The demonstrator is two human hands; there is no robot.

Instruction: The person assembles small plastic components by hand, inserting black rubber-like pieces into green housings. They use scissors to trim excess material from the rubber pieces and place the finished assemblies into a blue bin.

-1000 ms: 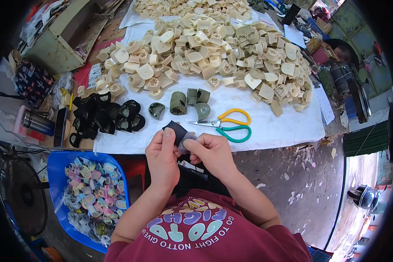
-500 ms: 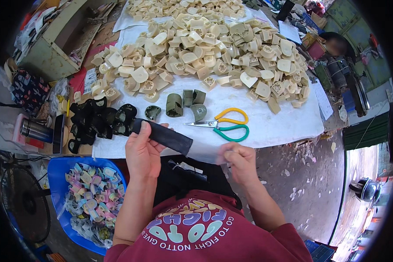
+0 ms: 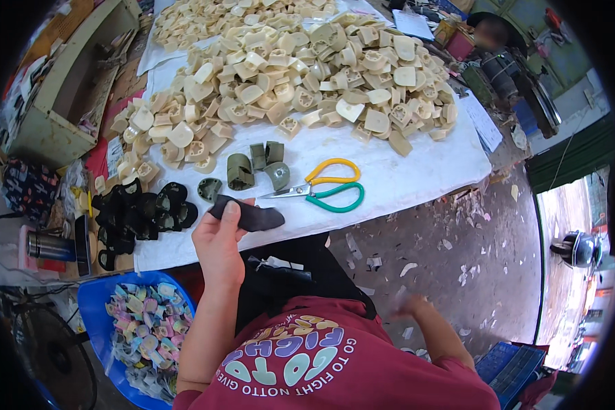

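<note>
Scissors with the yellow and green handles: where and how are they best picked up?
I'd grip the scissors by the yellow loop and green loop, coming from the right: they lie flat, both loops facing right, with the pointed blades aimed left.

The left hand (image 3: 219, 238) pinches a black strip (image 3: 260, 218) above the near edge of the white-covered worktop (image 3: 417, 164); the right hand (image 3: 410, 303) (blurred) is off that edge, well apart. Scissors (image 3: 307, 193) lie near the edge, black pieces (image 3: 142, 212) by the near-left corner, cream pieces (image 3: 280, 89) piled toward the far edge
</note>
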